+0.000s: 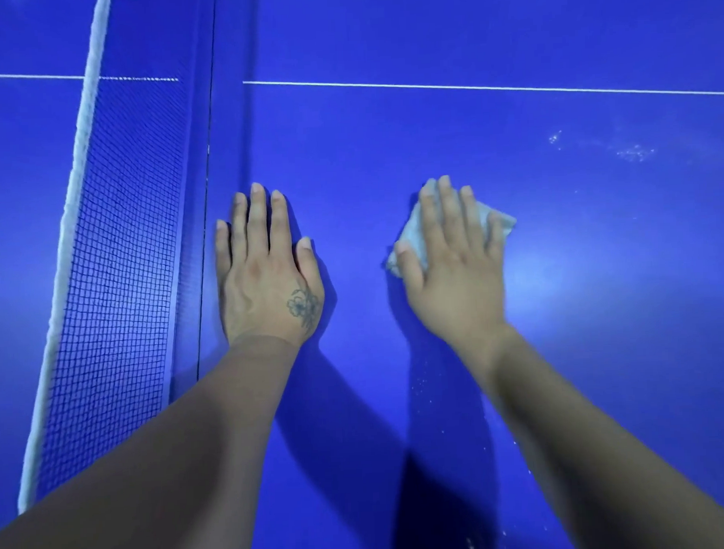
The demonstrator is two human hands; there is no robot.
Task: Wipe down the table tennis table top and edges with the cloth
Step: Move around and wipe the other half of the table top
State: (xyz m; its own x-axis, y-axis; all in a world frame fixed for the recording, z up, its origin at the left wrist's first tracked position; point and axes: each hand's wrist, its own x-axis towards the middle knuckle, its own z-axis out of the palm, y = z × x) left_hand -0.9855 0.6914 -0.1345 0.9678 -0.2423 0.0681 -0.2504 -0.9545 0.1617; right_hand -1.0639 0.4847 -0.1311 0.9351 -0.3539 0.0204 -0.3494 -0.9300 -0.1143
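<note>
The blue table tennis table top fills the view. A small pale cloth lies flat on it, right of centre. My right hand presses down on the cloth with straight, spread fingers, and the cloth shows past the fingers on both sides. My left hand rests flat on the bare table just right of the net, fingers straight, holding nothing. Most of the cloth is hidden under my right hand.
The net with its white top band runs along the left, beside the seam between the table halves. A thin white centre line crosses the far surface. White dust specks lie at the right.
</note>
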